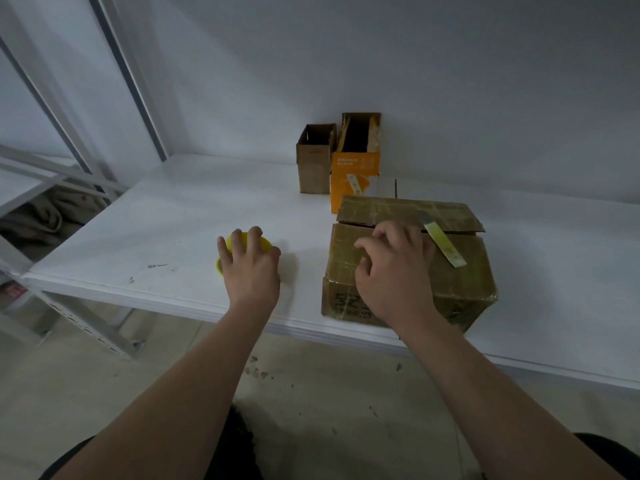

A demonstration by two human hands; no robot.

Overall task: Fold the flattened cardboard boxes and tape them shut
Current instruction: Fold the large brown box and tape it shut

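A brown cardboard box stands near the front edge of the white table, its top flaps folded down with a gap between them. A short strip of yellow tape lies across that seam. My right hand rests on the near flap with curled fingers; whether it pinches anything I cannot tell. To the left, my left hand grips a yellow tape roll that sits on the table, fingers wrapped over its top.
Two upright open boxes stand at the back by the wall: a small brown box and a taller orange box. A white metal shelf frame runs along the left. The floor lies below the table's edge.
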